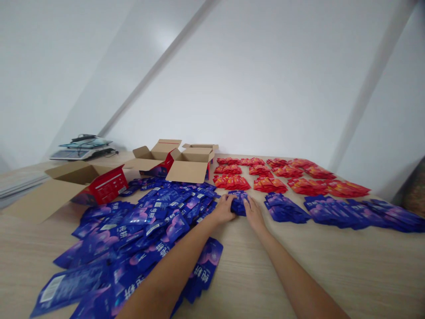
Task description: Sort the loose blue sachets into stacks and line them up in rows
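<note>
A small stack of blue packets (238,204) lies on the table in the middle of the view, between my two hands. My left hand (225,210) grips its left side, fingers curled at the edge. On the right side, my right hand (253,213) presses against the same stack with its fingers together. Left of my hands spreads a large loose heap of blue packets (146,230), partly hidden by my left forearm. To the right lies a fanned pile of blue packets (285,209), apart from my right hand.
More overlapping blue packets (352,213) continue the row rightward. Behind are several piles of red packets (268,184). Open cartons stand at the left: a near one (108,186), another (154,164) and one behind the heap (189,170). A scale (79,153) sits at the far left.
</note>
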`<state>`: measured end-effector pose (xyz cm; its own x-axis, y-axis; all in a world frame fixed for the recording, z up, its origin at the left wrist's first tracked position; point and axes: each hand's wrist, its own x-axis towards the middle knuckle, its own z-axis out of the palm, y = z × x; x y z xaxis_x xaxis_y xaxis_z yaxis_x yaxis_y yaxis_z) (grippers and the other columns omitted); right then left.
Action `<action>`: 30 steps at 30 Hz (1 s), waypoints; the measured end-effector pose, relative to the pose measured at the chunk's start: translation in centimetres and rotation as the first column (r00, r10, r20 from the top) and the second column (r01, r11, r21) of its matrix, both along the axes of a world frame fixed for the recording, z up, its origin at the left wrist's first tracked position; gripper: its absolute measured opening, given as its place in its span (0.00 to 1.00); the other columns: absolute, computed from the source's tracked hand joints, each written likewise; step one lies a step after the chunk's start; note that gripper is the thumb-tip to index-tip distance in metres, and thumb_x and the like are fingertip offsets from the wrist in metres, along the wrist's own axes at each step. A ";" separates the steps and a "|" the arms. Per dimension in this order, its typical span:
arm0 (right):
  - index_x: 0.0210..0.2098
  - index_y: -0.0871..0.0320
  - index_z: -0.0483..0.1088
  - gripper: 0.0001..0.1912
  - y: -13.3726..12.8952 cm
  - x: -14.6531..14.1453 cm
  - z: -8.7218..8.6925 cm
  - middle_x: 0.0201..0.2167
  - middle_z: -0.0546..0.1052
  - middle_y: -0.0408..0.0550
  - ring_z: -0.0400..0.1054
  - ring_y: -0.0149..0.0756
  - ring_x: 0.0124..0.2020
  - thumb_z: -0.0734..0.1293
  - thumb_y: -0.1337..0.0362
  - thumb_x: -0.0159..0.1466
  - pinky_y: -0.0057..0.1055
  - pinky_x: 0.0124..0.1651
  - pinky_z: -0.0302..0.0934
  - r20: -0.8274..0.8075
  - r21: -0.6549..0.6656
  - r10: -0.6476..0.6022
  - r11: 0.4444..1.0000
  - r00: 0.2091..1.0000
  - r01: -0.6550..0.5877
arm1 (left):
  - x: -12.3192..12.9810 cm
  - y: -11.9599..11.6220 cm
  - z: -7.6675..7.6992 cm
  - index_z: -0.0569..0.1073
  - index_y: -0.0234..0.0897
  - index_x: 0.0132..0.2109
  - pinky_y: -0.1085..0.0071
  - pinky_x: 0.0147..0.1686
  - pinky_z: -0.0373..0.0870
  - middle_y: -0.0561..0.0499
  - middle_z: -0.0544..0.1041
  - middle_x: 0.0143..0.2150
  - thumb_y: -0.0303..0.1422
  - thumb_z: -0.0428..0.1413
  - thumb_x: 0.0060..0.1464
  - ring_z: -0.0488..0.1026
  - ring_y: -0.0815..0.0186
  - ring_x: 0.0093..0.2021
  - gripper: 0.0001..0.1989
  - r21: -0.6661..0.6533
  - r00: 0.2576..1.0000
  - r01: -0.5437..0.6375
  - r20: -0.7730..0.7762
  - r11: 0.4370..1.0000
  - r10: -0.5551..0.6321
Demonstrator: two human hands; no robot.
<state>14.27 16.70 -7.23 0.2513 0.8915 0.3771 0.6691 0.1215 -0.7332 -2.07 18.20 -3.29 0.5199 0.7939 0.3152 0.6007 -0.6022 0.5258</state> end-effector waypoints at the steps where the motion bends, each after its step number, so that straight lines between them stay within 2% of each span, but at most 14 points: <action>1: 0.59 0.66 0.61 0.33 0.0 0.1 0.0 0.59 0.65 0.59 0.54 0.43 0.62 0.48 0.50 0.65 0.42 0.64 0.45 -0.003 0.008 -0.003 1.000 1.000 0.003 | 0.0 0.0 0.0 0.60 0.41 0.58 0.59 0.57 0.58 0.44 0.59 0.55 0.29 0.61 0.36 0.61 0.53 0.56 0.38 -0.006 1.000 -0.013 -0.006 1.000 0.013; 4: 0.58 0.68 0.62 0.34 -0.1 0.0 -0.1 0.59 0.65 0.61 0.55 0.44 0.61 0.48 0.50 0.65 0.41 0.64 0.46 -0.008 0.022 -0.005 1.000 1.000 0.005 | -0.2 0.1 0.1 0.61 0.41 0.58 0.59 0.58 0.57 0.44 0.57 0.55 0.30 0.62 0.34 0.61 0.52 0.56 0.40 -0.020 0.999 -0.037 -0.020 0.999 0.037; 9: 0.58 0.73 0.60 0.37 0.0 -0.9 -0.6 0.60 0.61 0.65 0.51 0.48 0.63 0.48 0.48 0.64 0.44 0.64 0.44 -0.012 0.028 0.007 1.000 1.000 -0.006 | -0.9 0.2 0.5 0.59 0.39 0.59 0.61 0.57 0.59 0.43 0.57 0.55 0.27 0.60 0.35 0.63 0.54 0.55 0.40 -0.091 1.000 -0.025 -0.001 0.996 0.025; 16: 0.60 0.66 0.59 0.36 0.6 -1.1 -1.0 0.60 0.62 0.62 0.52 0.49 0.63 0.51 0.46 0.63 0.47 0.62 0.48 -0.030 0.050 0.035 0.998 0.999 -0.034 | -0.7 0.3 0.8 0.56 0.38 0.60 0.60 0.58 0.57 0.42 0.54 0.58 0.27 0.60 0.34 0.60 0.53 0.58 0.42 -0.156 0.999 -0.031 0.019 0.987 0.034; 23: 0.57 0.65 0.62 0.35 0.2 -0.7 -0.7 0.58 0.65 0.61 0.55 0.48 0.61 0.48 0.47 0.64 0.48 0.63 0.47 -0.068 0.098 0.023 0.995 0.997 -0.016 | -1.2 0.3 1.5 0.59 0.36 0.59 0.62 0.58 0.57 0.42 0.56 0.56 0.26 0.61 0.31 0.59 0.53 0.58 0.43 -0.157 1.000 -0.012 -0.004 0.987 0.011; 30: 0.56 0.67 0.62 0.36 0.0 -0.6 -0.4 0.57 0.67 0.61 0.57 0.45 0.60 0.46 0.46 0.63 0.45 0.62 0.48 -0.095 0.103 0.018 0.995 0.995 -0.008 | -1.4 0.5 1.6 0.58 0.34 0.60 0.63 0.59 0.57 0.40 0.56 0.57 0.21 0.56 0.30 0.59 0.54 0.59 0.44 -0.175 0.999 -0.008 0.045 0.985 0.017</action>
